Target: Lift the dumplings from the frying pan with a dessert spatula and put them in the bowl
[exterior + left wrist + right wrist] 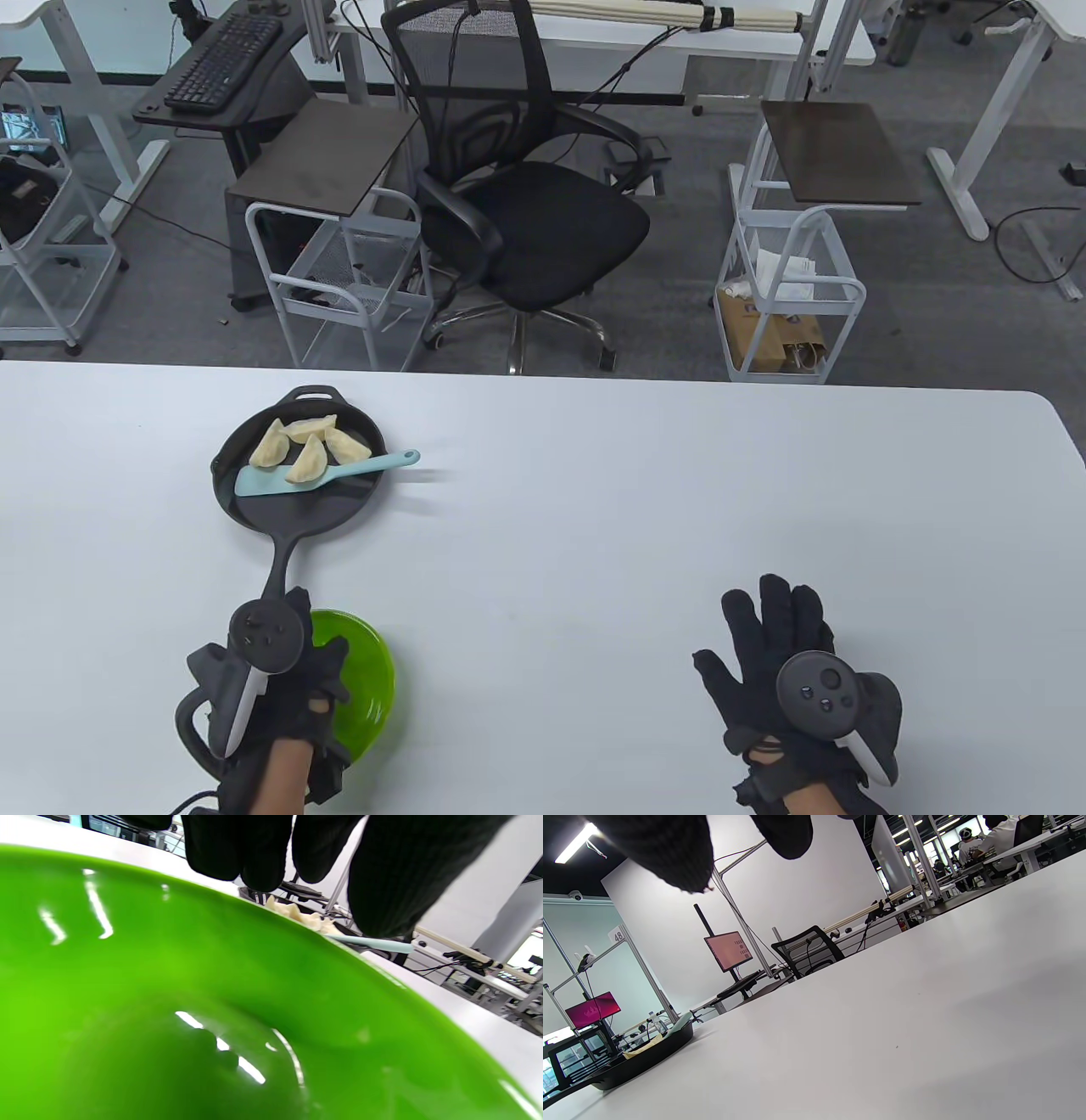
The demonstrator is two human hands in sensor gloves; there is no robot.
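A black frying pan (280, 518) sits left of the table's middle, its handle pointing toward me. Several pale dumplings (293, 437) lie in it, also seen as dumplings (297, 914) past the bowl's rim. A light blue spatula (356, 469) rests across the pan with one dumpling on its blade and its handle (373, 944) sticking out to the right. The green bowl (369, 688) stands empty by the pan handle's end. My left hand (297, 654) hovers over the bowl's left part; its fingers (254, 853) hang above the far rim, holding nothing. My right hand (772, 645) lies flat and spread on the table, far right.
The white table (594, 526) stretches between the pan and my right hand. Past its far edge stand a black office chair (526, 212) and two white wire carts (789, 289). From the right wrist the pan (640, 1063) shows low at the left.
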